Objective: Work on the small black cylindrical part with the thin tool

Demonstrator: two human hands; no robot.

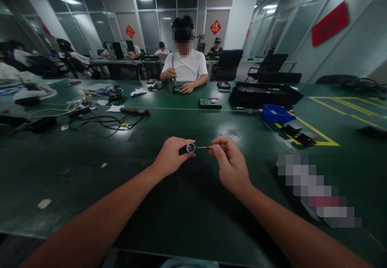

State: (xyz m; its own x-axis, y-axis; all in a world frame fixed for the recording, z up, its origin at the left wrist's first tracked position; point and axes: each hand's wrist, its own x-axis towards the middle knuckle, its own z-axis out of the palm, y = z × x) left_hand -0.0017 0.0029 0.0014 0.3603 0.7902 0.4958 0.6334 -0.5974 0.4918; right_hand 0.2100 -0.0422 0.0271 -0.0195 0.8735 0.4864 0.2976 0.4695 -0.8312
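Note:
My left hand (171,155) pinches a small round part (190,148) between thumb and fingers. It has a pale ring-shaped rim and a darker inside that is too small to make out. My right hand (231,164) is closed around the handle of a thin screwdriver (202,147), which shows a bit of red near the fingers. The shaft points left and its tip meets the right side of the round part; whether it goes inside cannot be told. Both hands are above the green table (181,207).
Across the table a person (185,66) works on a small board with a tool. A hard drive (210,103), a black tray (266,94) and a blue bin (276,114) lie ahead. To the left are an electric screwdriver (134,110) and black cables (99,121).

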